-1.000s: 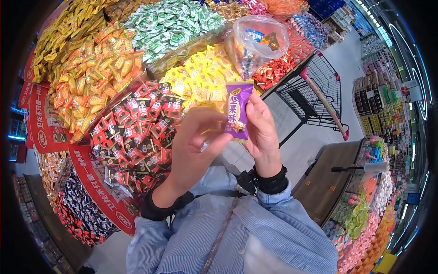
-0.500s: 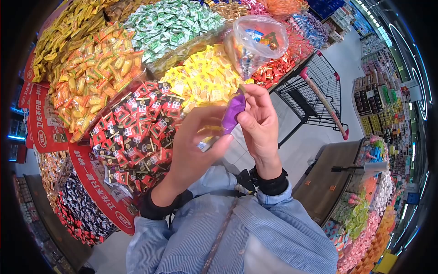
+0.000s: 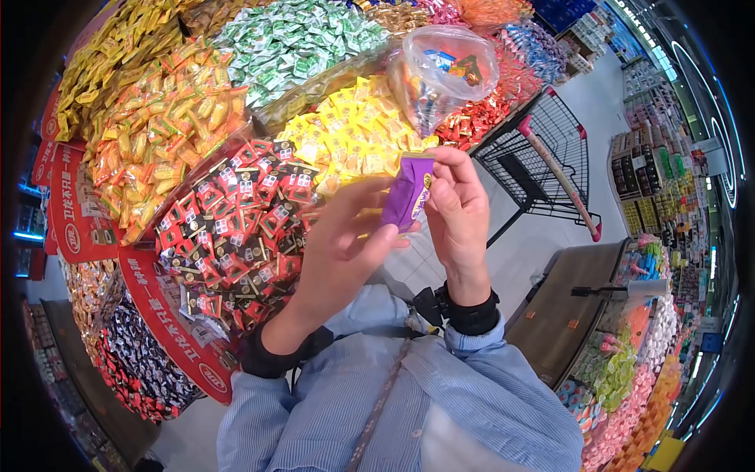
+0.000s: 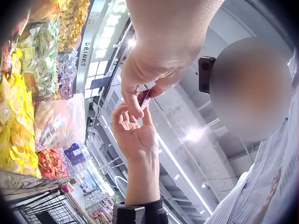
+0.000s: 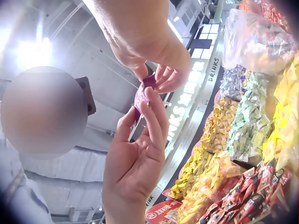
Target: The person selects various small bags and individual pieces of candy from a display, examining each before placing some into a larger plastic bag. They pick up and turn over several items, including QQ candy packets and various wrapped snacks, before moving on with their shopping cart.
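A small purple wrapped snack packet [image 3: 404, 193] is held up in front of the chest, turned so that part of its printed label shows. My right hand [image 3: 460, 220] pinches its upper end between thumb and fingers. At its lower end, the thumb and fingers of my left hand [image 3: 334, 252] grip it from the other side. The right wrist view shows the packet [image 5: 141, 95] between both hands' fingertips. From the left wrist, only a small dark part of the packet [image 4: 144, 97] shows, the rest covered by fingers.
Red-and-black wrapped sweets [image 3: 232, 228] and yellow packets [image 3: 346, 138] lie heaped below and beyond the hands. A clear plastic bag [image 3: 413, 86] with several wrapped sweets stands on the display. To the right are a shopping cart [image 3: 543, 157] and a brown-sided stand [image 3: 566, 299].
The packet has rotated in the fingers: its label faced the camera, then its plain purple side, and now part of the label again. The right fingers shifted their grip; the left hand stayed nearly in place.
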`<action>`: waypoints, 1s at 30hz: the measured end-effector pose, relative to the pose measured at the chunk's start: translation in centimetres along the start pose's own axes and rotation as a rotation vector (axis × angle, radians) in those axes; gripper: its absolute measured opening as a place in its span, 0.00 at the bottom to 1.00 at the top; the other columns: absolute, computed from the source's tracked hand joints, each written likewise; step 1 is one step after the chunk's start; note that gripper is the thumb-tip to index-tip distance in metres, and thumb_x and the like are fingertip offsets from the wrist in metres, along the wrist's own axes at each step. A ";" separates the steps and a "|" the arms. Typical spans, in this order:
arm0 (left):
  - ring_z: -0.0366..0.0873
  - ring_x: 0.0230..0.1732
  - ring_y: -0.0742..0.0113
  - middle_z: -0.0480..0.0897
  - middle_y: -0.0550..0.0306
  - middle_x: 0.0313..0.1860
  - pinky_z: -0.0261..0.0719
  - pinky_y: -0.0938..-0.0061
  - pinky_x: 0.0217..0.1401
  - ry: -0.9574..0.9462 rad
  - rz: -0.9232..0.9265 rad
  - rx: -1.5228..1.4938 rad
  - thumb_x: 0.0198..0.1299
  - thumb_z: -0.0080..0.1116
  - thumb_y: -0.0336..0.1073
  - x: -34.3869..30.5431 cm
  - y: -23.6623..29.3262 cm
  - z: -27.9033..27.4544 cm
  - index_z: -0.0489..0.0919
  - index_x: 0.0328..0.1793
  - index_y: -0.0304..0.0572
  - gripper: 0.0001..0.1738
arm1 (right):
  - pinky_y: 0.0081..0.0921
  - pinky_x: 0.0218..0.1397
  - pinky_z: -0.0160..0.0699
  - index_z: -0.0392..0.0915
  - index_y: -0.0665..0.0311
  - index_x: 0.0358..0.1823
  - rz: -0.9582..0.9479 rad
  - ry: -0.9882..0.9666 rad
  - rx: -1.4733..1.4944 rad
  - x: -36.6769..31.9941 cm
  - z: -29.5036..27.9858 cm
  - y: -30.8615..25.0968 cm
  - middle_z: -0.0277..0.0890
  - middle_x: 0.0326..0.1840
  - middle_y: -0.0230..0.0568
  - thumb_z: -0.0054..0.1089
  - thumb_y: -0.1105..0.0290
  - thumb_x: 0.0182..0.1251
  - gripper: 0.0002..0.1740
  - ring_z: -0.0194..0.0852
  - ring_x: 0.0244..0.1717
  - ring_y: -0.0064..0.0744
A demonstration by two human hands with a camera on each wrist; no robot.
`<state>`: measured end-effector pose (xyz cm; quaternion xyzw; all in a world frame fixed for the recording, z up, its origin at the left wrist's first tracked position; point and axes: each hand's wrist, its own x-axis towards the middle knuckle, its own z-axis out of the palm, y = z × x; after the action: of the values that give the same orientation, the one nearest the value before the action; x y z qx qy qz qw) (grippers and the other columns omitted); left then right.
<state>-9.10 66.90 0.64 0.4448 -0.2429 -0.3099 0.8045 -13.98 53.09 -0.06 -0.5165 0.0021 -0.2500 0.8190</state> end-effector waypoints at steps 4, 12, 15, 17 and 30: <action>0.73 0.49 0.64 0.69 0.52 0.51 0.78 0.73 0.43 0.071 -0.035 -0.101 0.55 0.48 0.24 0.3 0.3 0.1 0.63 0.54 0.33 0.19 | 0.24 0.50 0.66 0.62 0.69 0.50 0.105 -0.062 -0.040 -0.2 0.2 -0.5 0.68 0.45 0.39 0.55 0.78 0.56 0.20 0.67 0.45 0.25; 0.73 0.45 0.71 0.73 0.56 0.44 0.75 0.79 0.39 0.108 0.052 0.328 0.48 0.59 0.26 0.3 0.1 -1.0 0.69 0.47 0.37 0.19 | 0.21 0.46 0.67 0.71 0.71 0.44 -0.173 -0.173 -0.447 -0.4 -0.1 -0.8 0.70 0.42 0.41 0.54 0.77 0.57 0.13 0.68 0.41 0.24; 0.74 0.44 0.67 0.74 0.55 0.46 0.73 0.76 0.42 0.169 0.308 0.484 0.42 0.61 0.24 0.7 0.5 -0.9 0.72 0.46 0.39 0.21 | 0.16 0.36 0.69 0.72 0.72 0.42 -0.034 -0.179 -0.357 -0.6 -0.2 -1.4 0.70 0.40 0.42 0.52 0.76 0.58 0.10 0.69 0.33 0.21; 0.75 0.43 0.66 0.74 0.54 0.47 0.73 0.75 0.42 0.088 0.506 0.696 0.40 0.60 0.22 1.1 0.4 -1.9 0.74 0.46 0.40 0.22 | 0.14 0.29 0.67 0.72 0.72 0.42 0.108 -0.184 -0.238 -0.9 -0.1 -1.9 0.70 0.40 0.42 0.51 0.75 0.59 0.10 0.69 0.28 0.20; 0.74 0.34 0.65 0.75 0.54 0.35 0.72 0.77 0.34 0.119 0.670 0.577 0.35 0.70 0.30 -0.1 0.2 -1.5 0.76 0.39 0.38 0.21 | 0.26 0.49 0.65 0.70 0.72 0.41 -0.365 -0.285 -0.353 -1.4 0.4 -2.9 0.66 0.45 0.48 0.58 0.79 0.50 0.15 0.67 0.46 0.33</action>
<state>-8.09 67.86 0.10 0.5649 -0.4032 0.0745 0.7161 -16.27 53.04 2.20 -0.6728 -0.1622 -0.3139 0.6500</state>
